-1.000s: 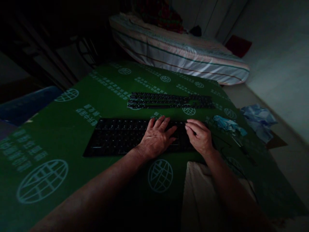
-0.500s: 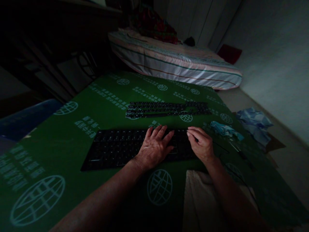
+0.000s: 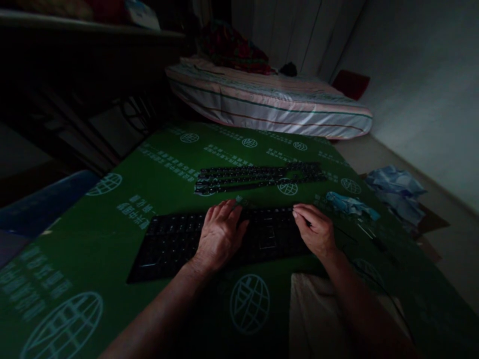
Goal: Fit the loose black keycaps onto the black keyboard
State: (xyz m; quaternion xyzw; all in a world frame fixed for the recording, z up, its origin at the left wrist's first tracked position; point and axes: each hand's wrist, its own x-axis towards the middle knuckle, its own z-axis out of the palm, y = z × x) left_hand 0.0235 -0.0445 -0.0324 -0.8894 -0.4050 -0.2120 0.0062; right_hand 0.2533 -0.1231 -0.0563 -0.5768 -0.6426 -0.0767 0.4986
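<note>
A black keyboard lies across the green printed table cover. My left hand rests palm down on its middle, fingers stretched toward the far edge. Over the keyboard's right end, my right hand has its thumb and forefinger pinched together near the far edge; whatever is between them, if anything, is too small and dark to make out. Beyond the keyboard, rows of loose black keycaps are laid out. Some keyboard areas show bare outlines with keys off.
Right of my right hand are a crumpled blue wrapper, a screwdriver-like tool and a dark cable. A beige cloth lies at the front. A blue chair stands left, and a bed stands behind the table.
My left hand has slid left along the keyboard, uncovering an outlined area right of its middle. My right hand stays pinched at the right end. The view has tilted up slightly.
</note>
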